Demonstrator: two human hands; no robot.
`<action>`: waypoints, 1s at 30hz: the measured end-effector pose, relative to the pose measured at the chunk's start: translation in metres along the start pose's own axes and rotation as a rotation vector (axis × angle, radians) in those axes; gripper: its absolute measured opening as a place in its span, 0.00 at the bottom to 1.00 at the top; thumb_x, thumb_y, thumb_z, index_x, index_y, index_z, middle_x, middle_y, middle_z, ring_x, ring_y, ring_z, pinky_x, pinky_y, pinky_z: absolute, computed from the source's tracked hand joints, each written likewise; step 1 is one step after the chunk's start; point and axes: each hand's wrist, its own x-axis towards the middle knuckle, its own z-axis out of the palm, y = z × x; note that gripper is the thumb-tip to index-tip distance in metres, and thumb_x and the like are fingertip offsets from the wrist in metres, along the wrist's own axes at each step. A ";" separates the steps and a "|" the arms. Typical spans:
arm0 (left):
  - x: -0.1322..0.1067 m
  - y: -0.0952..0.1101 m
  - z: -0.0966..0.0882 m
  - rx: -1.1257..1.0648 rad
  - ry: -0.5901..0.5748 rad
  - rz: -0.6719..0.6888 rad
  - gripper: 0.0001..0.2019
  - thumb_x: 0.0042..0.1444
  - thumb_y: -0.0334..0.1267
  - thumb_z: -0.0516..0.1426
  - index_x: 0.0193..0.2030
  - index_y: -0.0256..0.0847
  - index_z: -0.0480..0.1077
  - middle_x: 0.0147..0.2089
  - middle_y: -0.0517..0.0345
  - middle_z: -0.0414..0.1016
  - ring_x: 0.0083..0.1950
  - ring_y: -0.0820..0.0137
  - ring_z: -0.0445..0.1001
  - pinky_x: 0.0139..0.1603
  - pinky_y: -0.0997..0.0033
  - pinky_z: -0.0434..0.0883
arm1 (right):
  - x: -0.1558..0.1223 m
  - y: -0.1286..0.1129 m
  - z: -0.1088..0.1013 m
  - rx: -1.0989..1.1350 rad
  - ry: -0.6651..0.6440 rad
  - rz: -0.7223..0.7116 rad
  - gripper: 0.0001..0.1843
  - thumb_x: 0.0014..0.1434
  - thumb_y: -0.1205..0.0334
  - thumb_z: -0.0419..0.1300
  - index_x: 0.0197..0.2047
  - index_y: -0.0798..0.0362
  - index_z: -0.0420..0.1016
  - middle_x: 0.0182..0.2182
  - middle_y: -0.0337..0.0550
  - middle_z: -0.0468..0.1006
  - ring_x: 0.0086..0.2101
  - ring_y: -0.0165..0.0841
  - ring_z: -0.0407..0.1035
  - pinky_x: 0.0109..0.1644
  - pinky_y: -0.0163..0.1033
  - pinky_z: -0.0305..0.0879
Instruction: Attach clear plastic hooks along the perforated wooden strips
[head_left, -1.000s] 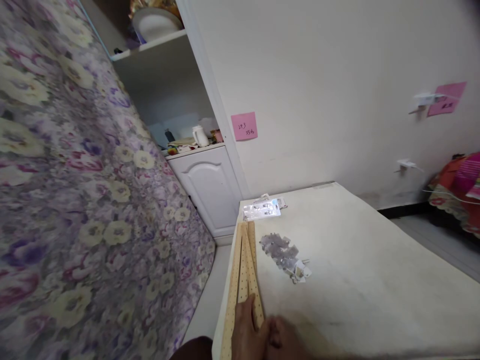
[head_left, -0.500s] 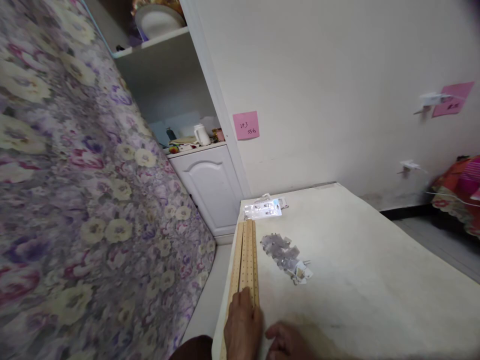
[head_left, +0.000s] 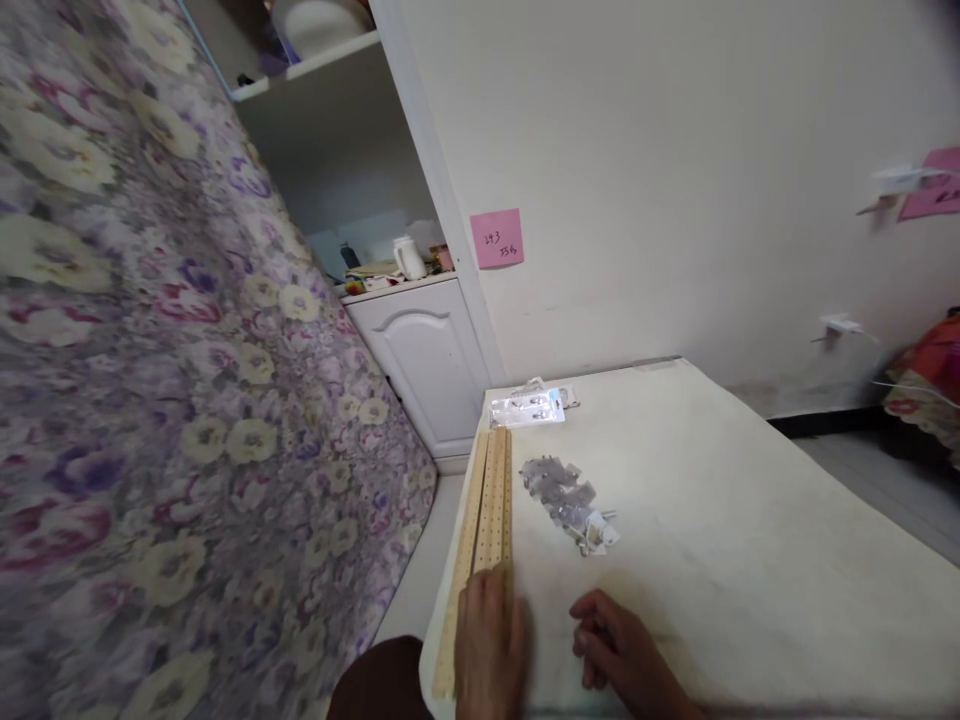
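Several long pale wooden strips [head_left: 493,500] with rows of small holes lie side by side along the table's left edge. My left hand [head_left: 487,640] is over their near part, fingers on top and thumb along the right side; it is slightly blurred, and the strip under it is hidden. To its right, my right hand [head_left: 619,645] hovers just above the tabletop with fingers loosely bent and apart, nothing visible in them. Beyond my hands is a heap of small clear plastic packets [head_left: 566,500] with bits of metal in them.
A flat clear package [head_left: 527,408] lies at the far left corner of the white table [head_left: 720,540]. A floral curtain [head_left: 187,400] hangs on the left. Behind stand a white cabinet [head_left: 424,365] and a wall with a pink note [head_left: 496,239].
My right hand has moved forward and to the right, away from my left hand. My left hand has shifted slightly right over the strips, whose near ends now show. The view has tilted a little.
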 end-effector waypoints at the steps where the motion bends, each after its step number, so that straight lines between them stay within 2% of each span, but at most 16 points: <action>1: -0.004 0.006 0.004 -0.079 -0.013 0.024 0.17 0.59 0.39 0.48 0.54 0.40 0.65 0.50 0.47 0.69 0.53 0.60 0.67 0.55 0.59 0.64 | 0.000 -0.001 0.000 0.006 -0.007 -0.004 0.11 0.54 0.55 0.55 0.38 0.52 0.63 0.25 0.33 0.71 0.18 0.26 0.68 0.22 0.31 0.59; 5: -0.020 0.030 0.024 -0.357 -0.169 0.013 0.14 0.61 0.45 0.47 0.46 0.42 0.69 0.39 0.51 0.73 0.40 0.65 0.72 0.43 0.67 0.70 | -0.002 -0.002 -0.004 0.051 -0.026 -0.037 0.15 0.55 0.50 0.56 0.38 0.52 0.63 0.23 0.33 0.71 0.18 0.27 0.67 0.22 0.32 0.60; 8: -0.026 0.038 0.036 -0.436 -0.218 0.025 0.16 0.62 0.46 0.46 0.41 0.42 0.71 0.37 0.52 0.75 0.39 0.66 0.74 0.41 0.70 0.70 | -0.003 0.000 -0.005 0.074 -0.026 -0.051 0.15 0.54 0.49 0.56 0.36 0.52 0.64 0.22 0.31 0.69 0.17 0.26 0.65 0.21 0.31 0.60; 15: -0.030 0.032 0.053 -0.450 -0.113 0.073 0.20 0.62 0.50 0.43 0.38 0.44 0.73 0.34 0.54 0.74 0.37 0.67 0.73 0.39 0.71 0.69 | -0.004 0.002 -0.004 0.035 -0.010 -0.090 0.16 0.56 0.48 0.56 0.37 0.52 0.66 0.19 0.30 0.66 0.18 0.26 0.64 0.22 0.31 0.61; 21: -0.040 0.025 0.068 -0.421 -0.094 0.114 0.21 0.62 0.51 0.44 0.31 0.44 0.72 0.30 0.55 0.73 0.33 0.68 0.71 0.36 0.71 0.68 | -0.010 0.007 -0.007 0.068 -0.016 -0.079 0.18 0.56 0.45 0.55 0.36 0.52 0.64 0.18 0.30 0.67 0.15 0.24 0.60 0.20 0.30 0.57; 25: -0.048 0.029 0.071 -0.392 -0.094 0.151 0.22 0.62 0.52 0.43 0.29 0.45 0.72 0.29 0.54 0.73 0.33 0.66 0.70 0.37 0.70 0.68 | -0.018 0.003 -0.015 0.044 0.020 -0.061 0.19 0.56 0.44 0.55 0.36 0.52 0.64 0.16 0.29 0.65 0.15 0.25 0.61 0.20 0.30 0.57; 30: -0.051 0.042 0.068 -0.431 -0.147 0.087 0.24 0.62 0.55 0.42 0.34 0.44 0.73 0.34 0.53 0.75 0.37 0.65 0.71 0.41 0.69 0.68 | -0.026 -0.011 -0.034 -0.050 0.121 -0.089 0.18 0.57 0.44 0.54 0.33 0.52 0.65 0.20 0.32 0.68 0.18 0.26 0.62 0.22 0.31 0.60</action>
